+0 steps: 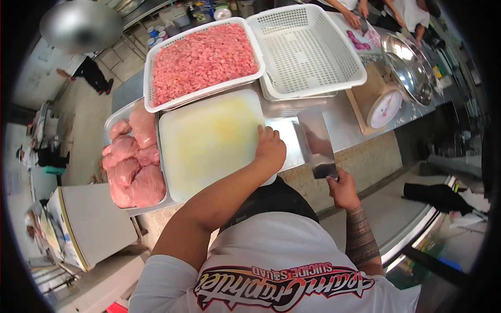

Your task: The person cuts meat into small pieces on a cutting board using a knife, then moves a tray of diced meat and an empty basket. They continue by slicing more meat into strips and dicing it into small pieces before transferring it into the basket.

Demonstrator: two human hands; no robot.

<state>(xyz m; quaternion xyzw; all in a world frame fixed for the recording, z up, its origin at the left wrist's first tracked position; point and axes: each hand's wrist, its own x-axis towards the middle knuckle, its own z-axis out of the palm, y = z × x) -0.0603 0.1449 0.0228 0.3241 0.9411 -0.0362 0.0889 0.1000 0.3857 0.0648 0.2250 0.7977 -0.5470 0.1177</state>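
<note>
My right hand is closed around the handle of a broad-bladed cleaver. The blade points away from me, beside the table's front edge. My left hand lies at the right edge of a white cutting board, its fingertips touching the board. Yellowish stains mark the board's surface. To its left, a metal tray holds several large pink pieces of raw meat. Behind the board, diced pink meat fills a white plastic basket.
A second white perforated basket stands at the back right. Farther right are a dial scale and stacked metal bowls. Other people's hands work at the far side near purple pieces. A person stands at left.
</note>
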